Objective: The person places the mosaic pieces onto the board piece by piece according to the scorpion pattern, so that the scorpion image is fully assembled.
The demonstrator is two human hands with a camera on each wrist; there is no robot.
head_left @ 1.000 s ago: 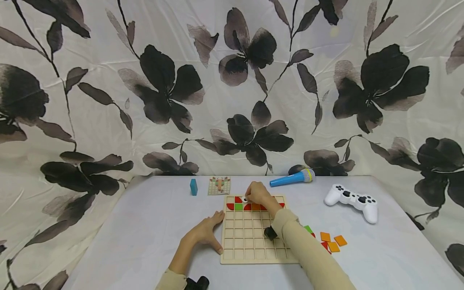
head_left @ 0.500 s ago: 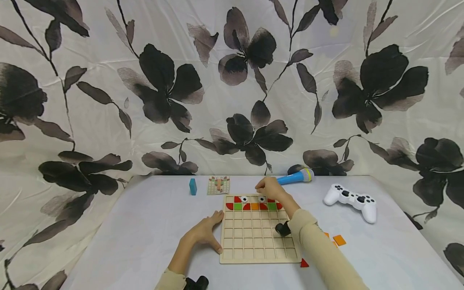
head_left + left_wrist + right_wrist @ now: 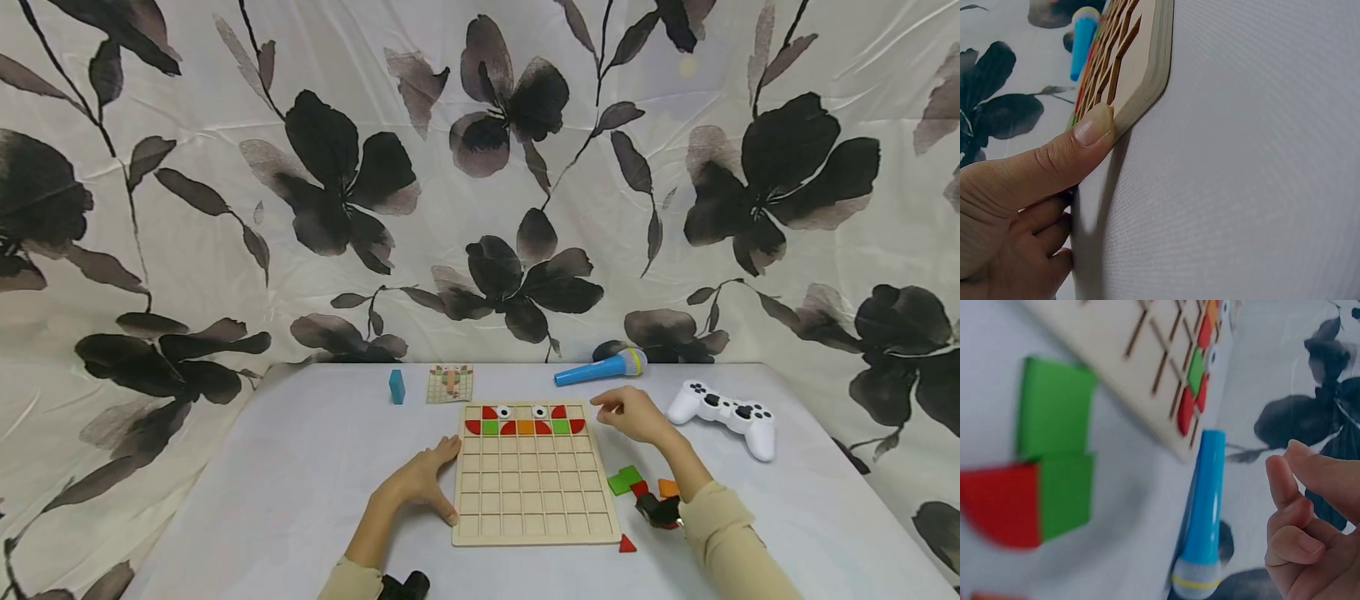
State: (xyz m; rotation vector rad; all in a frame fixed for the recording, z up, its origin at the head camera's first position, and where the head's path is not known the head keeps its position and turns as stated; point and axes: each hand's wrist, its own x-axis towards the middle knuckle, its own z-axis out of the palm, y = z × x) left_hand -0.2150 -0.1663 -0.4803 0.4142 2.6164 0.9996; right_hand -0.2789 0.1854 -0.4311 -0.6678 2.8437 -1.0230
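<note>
Board (image 3: 536, 492), pale wood and gridded, lies flat on the white surface (image 3: 315, 492) in front of the person. We find its two far rows carrying pieces: two eye discs (image 3: 539, 412) with red pieces in the farthest, and red, green and orange pieces (image 3: 526, 427) in the next. The left grip (image 3: 423, 482) is spread along the board's left edge, thumb against the near left corner; the wrist view shows the outer fingers bent. The right grip (image 3: 630, 414) is just beside the far right corner, fingers loosely bent, thumb and index tips close together; we cannot tell whether these tips touch. To the board's right we note two touching green squares (image 3: 624, 480), an orange piece (image 3: 668, 488) and, by the near right corner, a red triangle (image 3: 627, 544). Beyond the board lie a blue microphone (image 3: 592, 372) and a patterned card (image 3: 450, 384), with a blue block (image 3: 397, 387) upright left of the card. We record a white controller (image 3: 722, 419) at far right.
</note>
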